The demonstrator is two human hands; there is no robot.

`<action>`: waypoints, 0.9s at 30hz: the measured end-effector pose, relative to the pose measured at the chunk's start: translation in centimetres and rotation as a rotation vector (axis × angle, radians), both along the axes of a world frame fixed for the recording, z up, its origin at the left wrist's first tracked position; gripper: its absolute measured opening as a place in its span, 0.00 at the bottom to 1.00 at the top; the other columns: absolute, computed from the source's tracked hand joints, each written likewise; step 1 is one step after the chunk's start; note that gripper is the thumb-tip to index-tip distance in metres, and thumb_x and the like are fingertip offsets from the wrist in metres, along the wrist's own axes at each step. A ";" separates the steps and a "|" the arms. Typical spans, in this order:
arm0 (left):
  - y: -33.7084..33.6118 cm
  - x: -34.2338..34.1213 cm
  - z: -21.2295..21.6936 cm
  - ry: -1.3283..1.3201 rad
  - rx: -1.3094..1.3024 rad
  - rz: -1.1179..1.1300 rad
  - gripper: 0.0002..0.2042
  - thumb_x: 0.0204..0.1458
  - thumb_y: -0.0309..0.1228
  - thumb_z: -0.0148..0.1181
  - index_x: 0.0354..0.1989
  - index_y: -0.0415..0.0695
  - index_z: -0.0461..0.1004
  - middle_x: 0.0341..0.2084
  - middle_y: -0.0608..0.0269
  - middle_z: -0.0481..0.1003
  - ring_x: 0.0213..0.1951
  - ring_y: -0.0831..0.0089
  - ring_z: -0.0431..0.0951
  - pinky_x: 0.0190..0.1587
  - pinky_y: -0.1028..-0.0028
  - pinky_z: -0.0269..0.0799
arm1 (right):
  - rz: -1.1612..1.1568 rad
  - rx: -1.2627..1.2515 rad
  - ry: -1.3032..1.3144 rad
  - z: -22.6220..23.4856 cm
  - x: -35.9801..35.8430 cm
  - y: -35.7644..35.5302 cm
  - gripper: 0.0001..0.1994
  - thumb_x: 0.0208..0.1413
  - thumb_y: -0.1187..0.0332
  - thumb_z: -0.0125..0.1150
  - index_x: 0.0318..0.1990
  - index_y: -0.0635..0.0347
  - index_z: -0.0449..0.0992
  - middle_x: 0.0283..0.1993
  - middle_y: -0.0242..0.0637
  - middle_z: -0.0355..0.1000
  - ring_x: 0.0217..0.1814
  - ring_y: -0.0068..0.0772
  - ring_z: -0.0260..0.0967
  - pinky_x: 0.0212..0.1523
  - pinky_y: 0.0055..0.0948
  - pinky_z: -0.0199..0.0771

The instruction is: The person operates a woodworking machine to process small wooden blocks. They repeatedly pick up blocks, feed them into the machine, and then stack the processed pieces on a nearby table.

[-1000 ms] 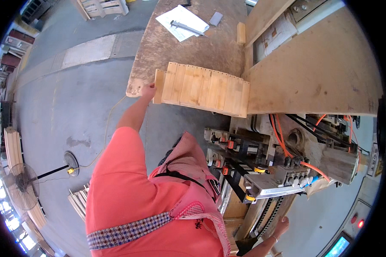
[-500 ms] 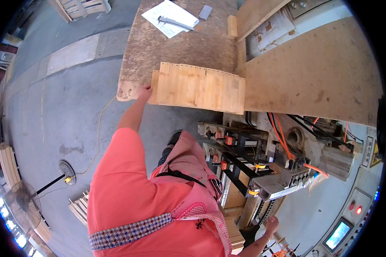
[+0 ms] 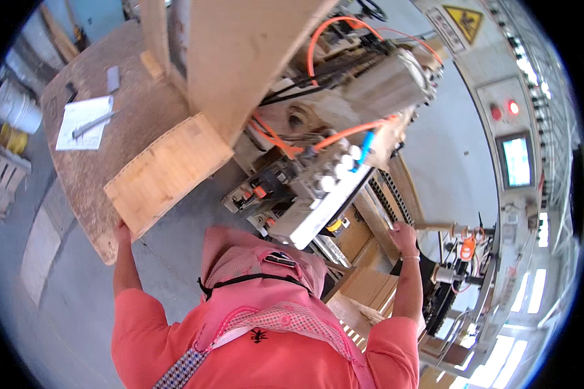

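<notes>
The row of wooden slats (image 3: 169, 172) lies along the edge of the surface (image 3: 84, 185). The left hand (image 3: 122, 231) is at its near-left end; whether it pinches cannot be told. The right hand (image 3: 404, 240), well apart beside the machine (image 3: 321, 211), shows curled fingers; its grip cannot be told.

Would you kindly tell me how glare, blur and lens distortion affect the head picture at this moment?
In the head view, the windows at lower right are blown out to white; in the same view, the screen glows pale, the boards look softly smeared with faint seams, the control panel appears bowed, and the corners fall to black.
</notes>
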State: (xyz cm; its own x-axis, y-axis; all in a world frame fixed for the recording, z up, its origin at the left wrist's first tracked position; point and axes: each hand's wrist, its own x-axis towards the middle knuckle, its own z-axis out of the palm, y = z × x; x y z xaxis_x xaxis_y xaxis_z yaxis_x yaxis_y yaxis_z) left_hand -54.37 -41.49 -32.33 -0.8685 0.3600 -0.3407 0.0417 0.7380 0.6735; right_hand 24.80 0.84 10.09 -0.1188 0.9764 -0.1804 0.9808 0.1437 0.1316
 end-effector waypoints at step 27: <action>41.6 54.1 35.6 0.351 0.482 -1.256 0.20 0.46 0.22 0.53 0.51 0.43 0.66 0.52 0.51 0.65 0.51 0.51 0.67 0.52 0.59 0.63 | 0.423 0.404 0.430 -2.5 -6.9 35.6 0.17 0.40 0.60 0.68 0.35 0.62 0.75 0.37 0.46 0.73 0.44 0.48 0.69 0.46 0.39 0.71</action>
State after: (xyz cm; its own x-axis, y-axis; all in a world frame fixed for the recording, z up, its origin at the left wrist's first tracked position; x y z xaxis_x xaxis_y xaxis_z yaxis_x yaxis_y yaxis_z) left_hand -0.25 0.11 3.27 0.1070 0.9729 0.2048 0.7148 -0.2185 0.6643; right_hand 17.91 36.47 7.61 -0.4803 0.8115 0.3327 0.8289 0.5440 -0.1303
